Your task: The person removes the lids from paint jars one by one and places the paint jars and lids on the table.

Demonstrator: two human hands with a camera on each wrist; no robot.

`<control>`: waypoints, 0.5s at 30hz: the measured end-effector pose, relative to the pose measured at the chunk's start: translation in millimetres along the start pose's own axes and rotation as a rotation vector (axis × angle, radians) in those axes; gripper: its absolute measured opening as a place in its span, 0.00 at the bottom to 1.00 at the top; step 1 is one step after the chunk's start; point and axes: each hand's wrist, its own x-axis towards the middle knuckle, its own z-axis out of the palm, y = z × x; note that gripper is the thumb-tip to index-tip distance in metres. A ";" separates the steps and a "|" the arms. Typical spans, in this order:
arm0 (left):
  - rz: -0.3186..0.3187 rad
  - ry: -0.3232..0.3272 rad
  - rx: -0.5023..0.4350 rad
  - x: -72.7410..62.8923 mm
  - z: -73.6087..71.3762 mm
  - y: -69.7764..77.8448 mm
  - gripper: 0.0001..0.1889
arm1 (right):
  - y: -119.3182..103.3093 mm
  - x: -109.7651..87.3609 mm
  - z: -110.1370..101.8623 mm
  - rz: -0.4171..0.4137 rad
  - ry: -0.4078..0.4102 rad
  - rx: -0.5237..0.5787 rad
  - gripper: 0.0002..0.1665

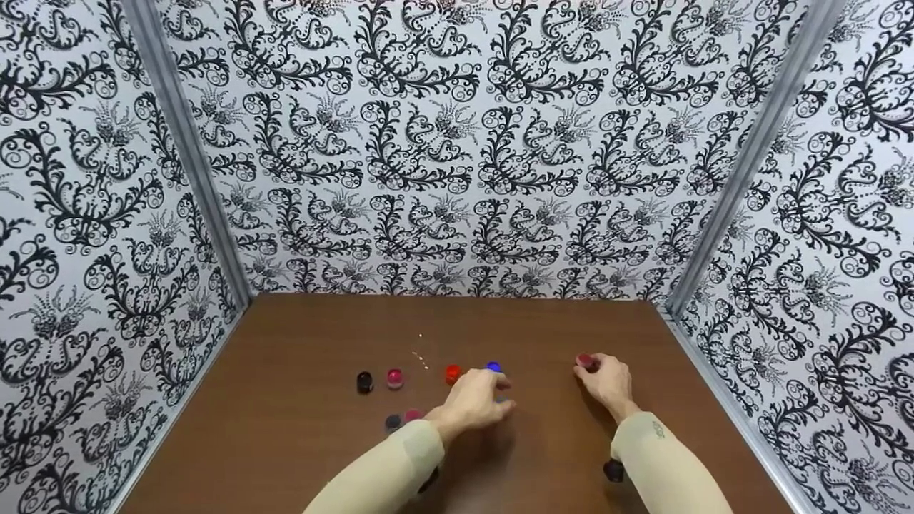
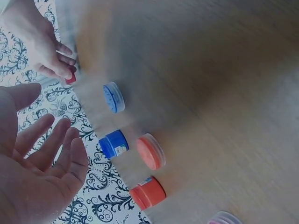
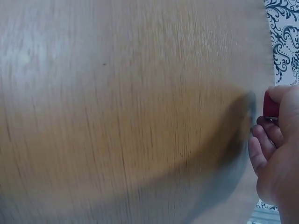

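Observation:
My right hand (image 1: 607, 383) pinches a small dark red paint pot (image 1: 585, 360) between thumb and fingers, at the right of the table; in the right wrist view this red pot (image 3: 271, 106) is partly hidden by the fingers. My left hand (image 1: 473, 401) hovers over the middle with fingers spread and holds nothing. Nearest to it are a blue paint pot (image 2: 113, 143) and a blue lid (image 2: 113, 97), lying apart. Beside them sit an orange-red pot (image 2: 148, 193) and an orange-red lid (image 2: 149, 151). In the head view my left hand mostly hides both lids.
Left of the orange-red pot stand a pink pot (image 1: 395, 378) and a black pot (image 1: 365, 382). A dark lid (image 1: 393, 423) and a pink lid (image 1: 413, 415) lie closer, by the left sleeve. Patterned walls enclose the brown table (image 1: 321, 328) at the back and sides.

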 end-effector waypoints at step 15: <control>0.017 0.031 -0.004 9.4 -11.2 5.0 0.17 | -15.5 -2.0 2.2 -0.065 0.026 0.067 0.17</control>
